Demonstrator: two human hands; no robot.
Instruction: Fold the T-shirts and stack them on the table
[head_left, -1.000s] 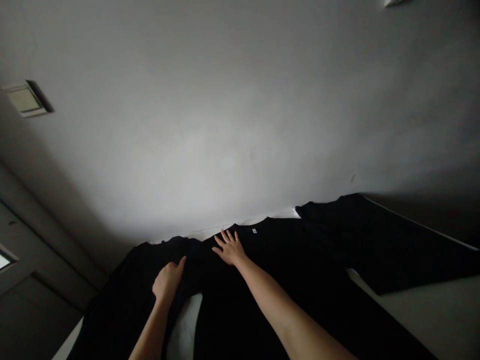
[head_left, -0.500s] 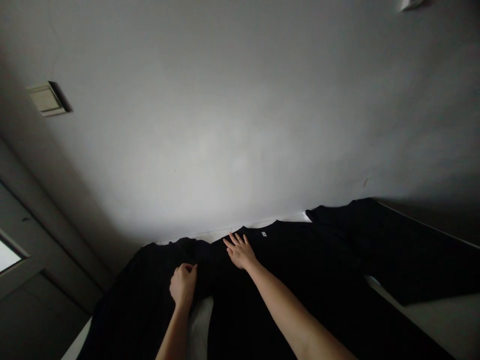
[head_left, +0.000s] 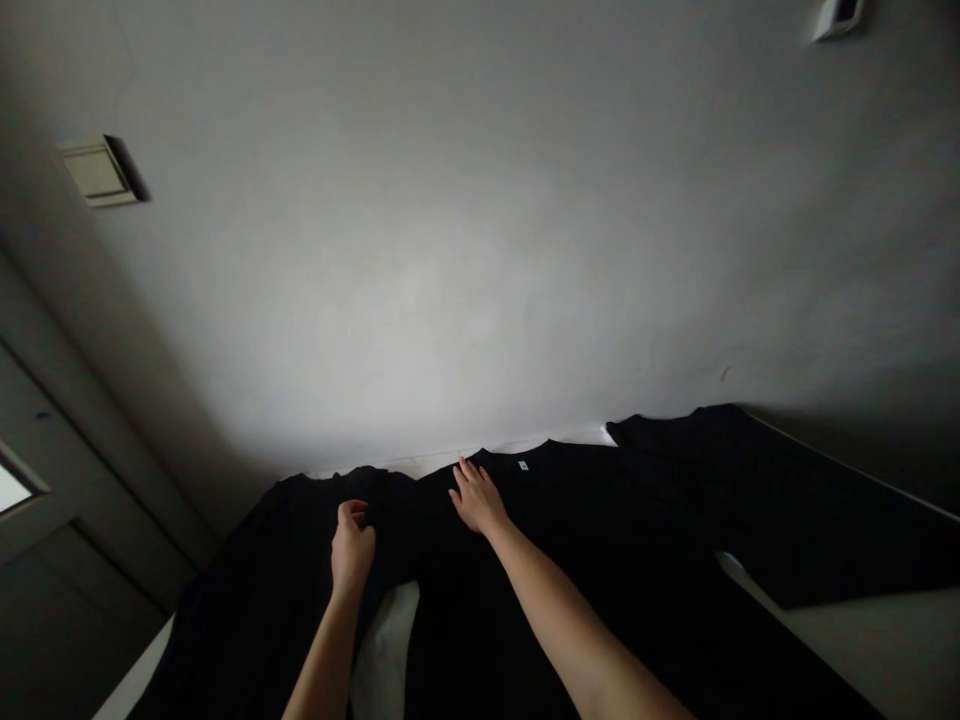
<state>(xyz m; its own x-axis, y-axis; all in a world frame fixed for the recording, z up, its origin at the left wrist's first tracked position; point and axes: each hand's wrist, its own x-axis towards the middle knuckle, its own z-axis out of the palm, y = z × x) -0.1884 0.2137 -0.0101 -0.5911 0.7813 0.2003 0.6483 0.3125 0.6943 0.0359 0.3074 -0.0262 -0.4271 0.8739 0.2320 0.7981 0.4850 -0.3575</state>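
A black top (head_left: 540,560) lies spread out flat, with a small white label (head_left: 523,465) at its neckline. My right hand (head_left: 478,497) rests flat on the cloth beside the neckline, fingers stretched. To its left, my left hand (head_left: 352,545) is over the black sleeve area, its fingers loosely curled and the thumb apart from them. No cloth shows gripped in it. More black clothing (head_left: 247,570) lies at the left, and another dark piece (head_left: 795,500) at the right. Folds and seams are hard to make out in the dark fabric.
A pale wall (head_left: 480,250) rises right behind the clothes. It bears a light switch (head_left: 97,172) at the upper left and a small white fixture (head_left: 836,18) at the upper right. A panelled door (head_left: 45,530) stands at the left. Pale surface (head_left: 386,650) shows between the garments.
My left hand has moved slightly left and up, and its pinched fingers have come apart. The right hand stays flat on the top. The view has shifted a little.
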